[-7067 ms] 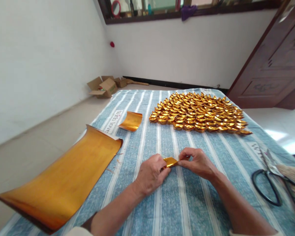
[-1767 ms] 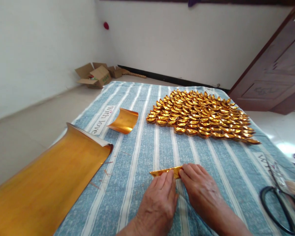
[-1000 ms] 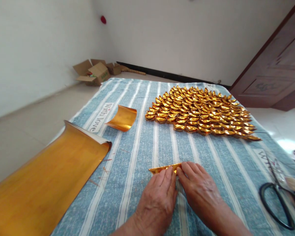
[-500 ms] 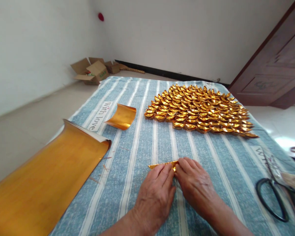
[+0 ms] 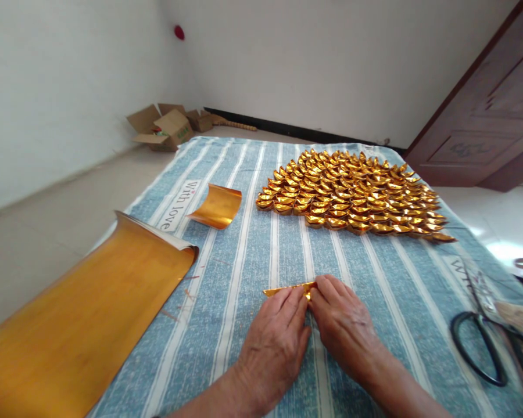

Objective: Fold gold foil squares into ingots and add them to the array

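Note:
A small folded strip of gold foil paper [image 5: 275,291] lies on the striped cloth under my fingers. My left hand [image 5: 276,339] presses on its near side, fingers held together, and covers much of it. At the strip's right end, my right hand [image 5: 342,316] has its fingers closed on the paper; the fingertips of both hands nearly meet. Beyond them stand rows of folded gold paper ingots [image 5: 353,194]. To the left lie a single curled sheet of gold paper [image 5: 218,207] and a large stack of gold paper [image 5: 82,307].
Black-handled scissors [image 5: 479,348] lie at the right edge of the blue striped tablecloth [image 5: 226,325]. Thin paper scraps [image 5: 187,297] are scattered by the stack. Open cardboard boxes [image 5: 165,128] stand on the floor at the back left. A brown door [image 5: 483,116] is at the right.
Almost nothing differs. Both hands stay on the folded gold paper with only slight finger movement, and the view has shifted a little.

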{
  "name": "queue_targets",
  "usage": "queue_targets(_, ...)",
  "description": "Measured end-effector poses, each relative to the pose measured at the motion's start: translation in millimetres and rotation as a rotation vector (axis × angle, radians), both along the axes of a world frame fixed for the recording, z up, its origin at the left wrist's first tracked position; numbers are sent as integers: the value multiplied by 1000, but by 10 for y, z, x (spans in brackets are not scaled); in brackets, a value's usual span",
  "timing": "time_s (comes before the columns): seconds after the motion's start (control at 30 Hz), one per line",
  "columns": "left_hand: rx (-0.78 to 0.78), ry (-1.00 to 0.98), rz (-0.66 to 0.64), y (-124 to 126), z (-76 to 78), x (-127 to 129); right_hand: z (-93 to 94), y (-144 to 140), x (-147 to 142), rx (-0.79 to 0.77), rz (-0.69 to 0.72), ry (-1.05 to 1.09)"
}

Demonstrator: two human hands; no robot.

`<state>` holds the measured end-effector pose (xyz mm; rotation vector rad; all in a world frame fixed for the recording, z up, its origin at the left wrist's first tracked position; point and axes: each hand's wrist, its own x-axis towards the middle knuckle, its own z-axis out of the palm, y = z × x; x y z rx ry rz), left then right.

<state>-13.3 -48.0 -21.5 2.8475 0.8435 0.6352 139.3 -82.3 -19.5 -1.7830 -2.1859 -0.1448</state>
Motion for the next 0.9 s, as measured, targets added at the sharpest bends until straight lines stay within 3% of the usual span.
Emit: queue_targets(0.9, 40, 34, 16, -16, -5, 9, -4, -18, -45, 87, -30, -137)
